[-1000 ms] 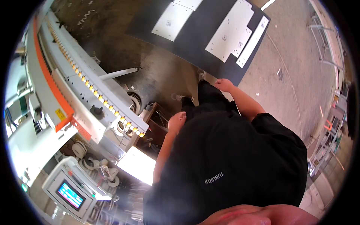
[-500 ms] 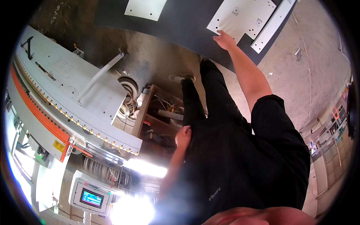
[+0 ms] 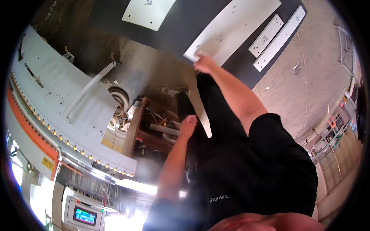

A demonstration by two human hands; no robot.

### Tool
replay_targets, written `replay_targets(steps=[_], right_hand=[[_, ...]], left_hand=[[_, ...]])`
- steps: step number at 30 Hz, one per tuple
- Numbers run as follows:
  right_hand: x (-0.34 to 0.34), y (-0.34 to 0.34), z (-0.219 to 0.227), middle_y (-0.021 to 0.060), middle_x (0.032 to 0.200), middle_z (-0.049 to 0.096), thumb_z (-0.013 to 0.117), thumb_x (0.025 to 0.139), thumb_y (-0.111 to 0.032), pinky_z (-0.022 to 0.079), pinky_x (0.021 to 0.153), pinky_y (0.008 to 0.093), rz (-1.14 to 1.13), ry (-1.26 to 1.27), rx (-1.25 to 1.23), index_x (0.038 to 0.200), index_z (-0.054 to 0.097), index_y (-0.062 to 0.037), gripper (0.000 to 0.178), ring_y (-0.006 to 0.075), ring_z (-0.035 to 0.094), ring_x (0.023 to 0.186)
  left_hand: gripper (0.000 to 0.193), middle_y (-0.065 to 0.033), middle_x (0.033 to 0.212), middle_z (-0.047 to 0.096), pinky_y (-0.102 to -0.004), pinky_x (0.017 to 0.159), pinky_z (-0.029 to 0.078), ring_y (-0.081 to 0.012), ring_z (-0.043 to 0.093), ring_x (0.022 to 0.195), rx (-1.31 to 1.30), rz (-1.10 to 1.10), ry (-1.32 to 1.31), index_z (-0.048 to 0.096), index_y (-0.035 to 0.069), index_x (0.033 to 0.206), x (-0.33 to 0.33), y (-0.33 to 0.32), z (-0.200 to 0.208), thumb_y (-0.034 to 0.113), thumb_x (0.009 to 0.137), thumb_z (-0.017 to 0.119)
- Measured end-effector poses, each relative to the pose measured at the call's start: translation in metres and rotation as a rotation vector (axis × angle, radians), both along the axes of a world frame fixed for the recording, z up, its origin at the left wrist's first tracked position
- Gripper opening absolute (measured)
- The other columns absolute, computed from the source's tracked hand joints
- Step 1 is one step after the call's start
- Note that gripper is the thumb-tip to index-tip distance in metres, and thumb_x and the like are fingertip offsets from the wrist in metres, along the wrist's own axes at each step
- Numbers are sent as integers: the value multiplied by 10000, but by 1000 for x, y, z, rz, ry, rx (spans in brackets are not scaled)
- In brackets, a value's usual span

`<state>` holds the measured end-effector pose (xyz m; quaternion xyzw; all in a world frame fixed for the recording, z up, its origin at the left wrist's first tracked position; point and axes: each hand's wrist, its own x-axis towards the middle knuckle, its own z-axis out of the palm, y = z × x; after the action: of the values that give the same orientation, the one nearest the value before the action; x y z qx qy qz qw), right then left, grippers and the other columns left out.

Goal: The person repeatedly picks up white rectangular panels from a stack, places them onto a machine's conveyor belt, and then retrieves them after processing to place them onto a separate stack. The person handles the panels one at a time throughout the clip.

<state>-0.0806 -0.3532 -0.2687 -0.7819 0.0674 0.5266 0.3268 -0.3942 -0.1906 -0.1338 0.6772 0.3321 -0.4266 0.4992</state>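
My right hand (image 3: 205, 64) reaches forward to the near left corner of a long white panel (image 3: 235, 29). Its fingers are bent at that corner, gripping the edge; the thumb side looks blurred. The panel has dark holes and small labels and lies on a dark sheet-covered surface (image 3: 169, 48), its near corner reaching that surface's edge. My left hand (image 3: 188, 125) hangs beside my left thigh with its fingers curled closed, and I see nothing in it. Right of the panel lie a short white strip (image 3: 266, 36) with holes and a longer narrow white strip (image 3: 280, 38).
Another white panel (image 3: 148, 14) lies at the far left of the dark surface. A long grey machine (image 3: 58, 88) with an orange band stands on my left, its control screen (image 3: 84, 216) at the lower left. Beside my legs is an open wooden box (image 3: 135, 127) of tools and scraps.
The long panel under my right hand has shifted left and toward me, away from the narrow strip; the short strip now shows beside it. My right hand moved along with it. My left hand stays low.
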Motion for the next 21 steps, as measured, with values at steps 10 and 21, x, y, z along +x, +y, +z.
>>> replay_targets(steps=[10, 21], right_hand=[[-102, -7, 123, 77, 1019, 760, 625, 939, -393, 546, 852, 380, 85, 150, 198, 1206, 710, -165, 361, 281, 714, 959], [-115, -115, 197, 54, 1220, 701, 589, 1002, -510, 523, 900, 361, -518, 298, 79, 1315, 618, -58, 551, 187, 652, 1094]], left_hand=[[676, -119, 1551, 445, -553, 1125, 344, -296, 409, 1430, -151, 869, 174, 387, 97, 1488, 105, 76, -172, 388, 953, 682], [463, -51, 1193, 711, -338, 766, 561, -191, 691, 1031, -339, 772, -47, 648, 53, 1293, 87, 86, 38, 124, 866, 812]])
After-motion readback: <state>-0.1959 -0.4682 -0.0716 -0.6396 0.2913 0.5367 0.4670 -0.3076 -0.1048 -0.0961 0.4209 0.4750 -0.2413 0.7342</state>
